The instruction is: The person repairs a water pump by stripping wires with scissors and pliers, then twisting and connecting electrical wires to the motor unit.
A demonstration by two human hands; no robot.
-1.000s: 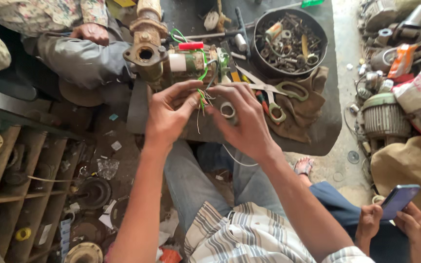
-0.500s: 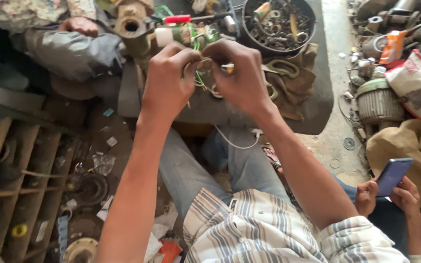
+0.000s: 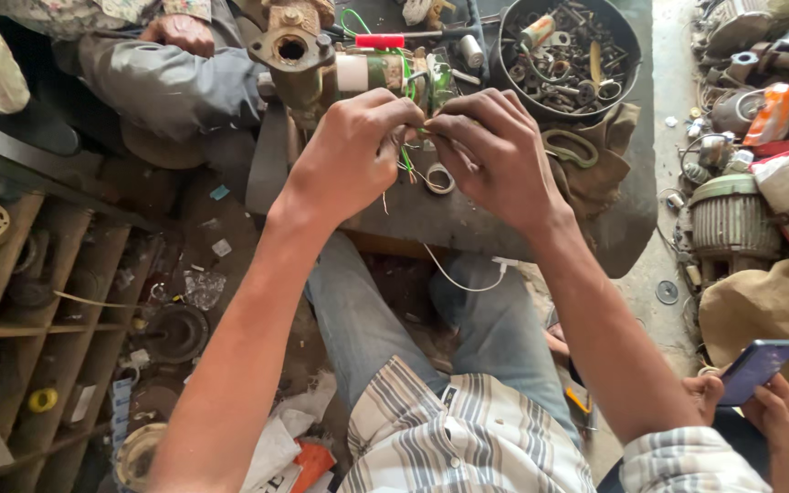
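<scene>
My left hand (image 3: 358,151) and my right hand (image 3: 490,146) meet over a dark workbench (image 3: 468,215), both pinching the green wires (image 3: 406,160) that come off a small pump motor (image 3: 349,68). The motor has a brass housing on its left and a winding wrapped in white and green. The fingertips nearly touch and hide the wire ends. A small metal ring (image 3: 438,178) lies on the bench just below my hands.
A round black pan of metal scrap parts (image 3: 566,55) stands at the back right, a red-handled tool (image 3: 381,40) beside it. Another person's hand (image 3: 180,32) rests at the upper left. Someone at the lower right holds a phone (image 3: 755,370). Wooden shelves (image 3: 38,301) stand left; motors and sacks right.
My hands have closed together on the wires and now sit just in front of the motor. The view has dipped, so the motor and pan show more fully.
</scene>
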